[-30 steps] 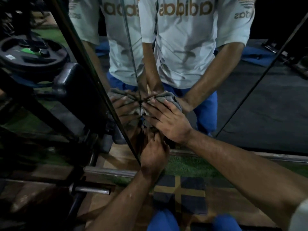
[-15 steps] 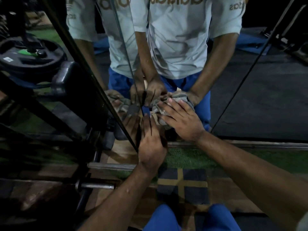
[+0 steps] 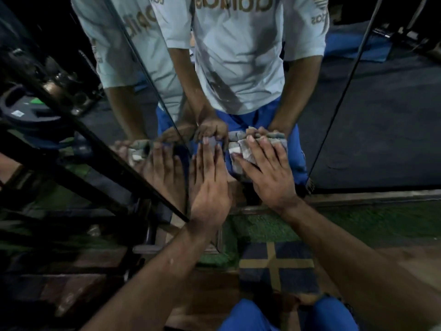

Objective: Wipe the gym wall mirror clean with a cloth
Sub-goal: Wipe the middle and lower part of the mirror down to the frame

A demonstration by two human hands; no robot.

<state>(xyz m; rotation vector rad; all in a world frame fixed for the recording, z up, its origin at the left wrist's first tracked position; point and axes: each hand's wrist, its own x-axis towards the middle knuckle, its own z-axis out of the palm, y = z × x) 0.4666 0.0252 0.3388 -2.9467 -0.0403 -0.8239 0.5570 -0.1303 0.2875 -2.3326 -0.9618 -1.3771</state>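
The mirror (image 3: 372, 130) fills the upper part of the view and meets a second mirrored panel at a dark corner seam just left of the hands. Its glass reflects dark gym flooring, a blue mat and the person's pale shirt and blue trousers. Below the mirror runs a low ledge (image 3: 372, 195), then a strip of green turf (image 3: 381, 225) and a dark floor tile with a yellow cross. Left of the mirror stand a black metal frame and a weight plate (image 3: 26, 113). The left hand (image 3: 210, 185) lies flat on the mirror, fingers straight and close together, holding nothing. Just to its right, the right hand (image 3: 269, 177) presses a crumpled grey cloth (image 3: 241, 149) against the mirror, fingers spread over it.
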